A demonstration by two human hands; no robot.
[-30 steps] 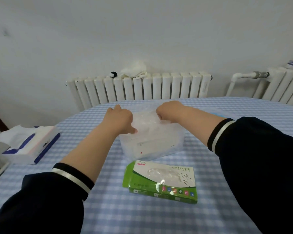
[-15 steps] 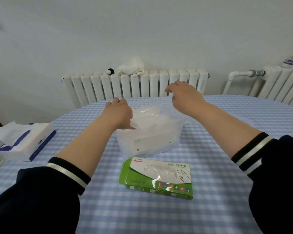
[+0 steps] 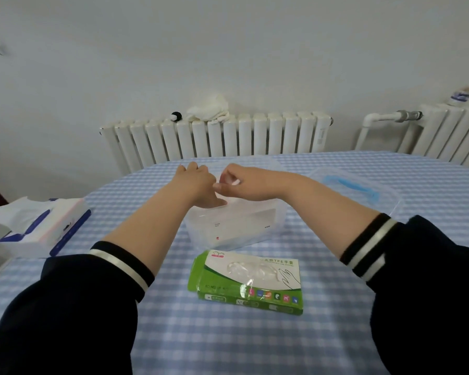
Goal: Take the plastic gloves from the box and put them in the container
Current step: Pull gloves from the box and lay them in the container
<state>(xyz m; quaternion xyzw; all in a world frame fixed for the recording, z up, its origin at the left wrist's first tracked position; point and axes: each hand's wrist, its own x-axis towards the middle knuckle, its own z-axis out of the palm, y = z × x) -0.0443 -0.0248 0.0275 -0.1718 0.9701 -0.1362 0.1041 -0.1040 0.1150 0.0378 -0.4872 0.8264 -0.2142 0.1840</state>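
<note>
Head view: the right hand (image 3: 237, 186), raised half a second ago, has dropped back beside the left hand (image 3: 201, 188) over the container (image 3: 255, 226), its grip pinching the gloves (image 3: 232, 182). Left grip: cannot tell. The box (image 3: 251, 280) lies at 6 o'clock, so tucking-in continues.

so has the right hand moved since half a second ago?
Yes. The right hand dropped from radiator height to the container opening, beside the left hand.
</note>
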